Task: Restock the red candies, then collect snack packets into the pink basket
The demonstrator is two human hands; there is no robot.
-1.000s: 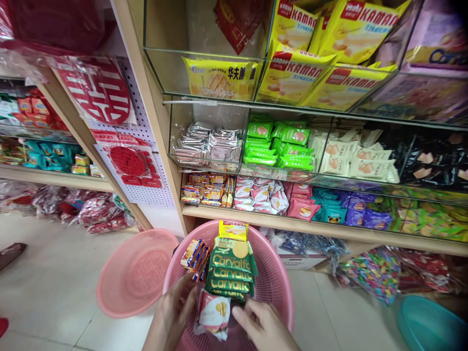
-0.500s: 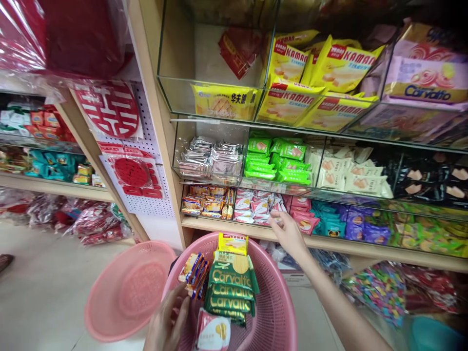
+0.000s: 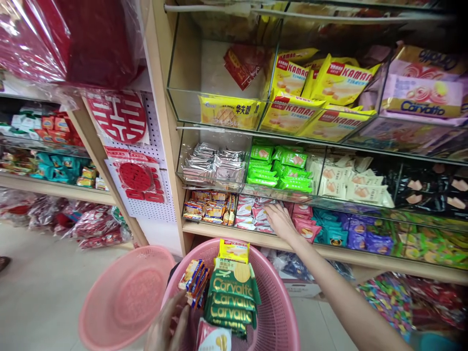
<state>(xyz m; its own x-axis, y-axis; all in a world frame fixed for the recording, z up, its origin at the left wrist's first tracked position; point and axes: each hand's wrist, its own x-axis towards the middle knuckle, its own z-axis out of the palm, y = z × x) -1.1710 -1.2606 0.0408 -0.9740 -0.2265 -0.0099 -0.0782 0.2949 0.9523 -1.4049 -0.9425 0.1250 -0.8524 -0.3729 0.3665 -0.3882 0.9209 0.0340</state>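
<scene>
On my remote screen I see a pink near basket (image 3: 283,297) — its Carvalfo packets (image 3: 233,294) dark green with gold lettering, its KAMAN packet (image 3: 234,250) yellow and red, its small packets (image 3: 195,282) orange and blue.

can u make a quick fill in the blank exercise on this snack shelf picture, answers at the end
1. The person's ____ hand is at the pink-and-white packets.
2. The yellow packet in the filled basket bears the brand name ____.
3. The other basket stands to the ____ of the filled basket.
4. Directly right of the silver packets sit packets coloured bright ____.

Missing words: right; KAMAN; left; green.
</scene>
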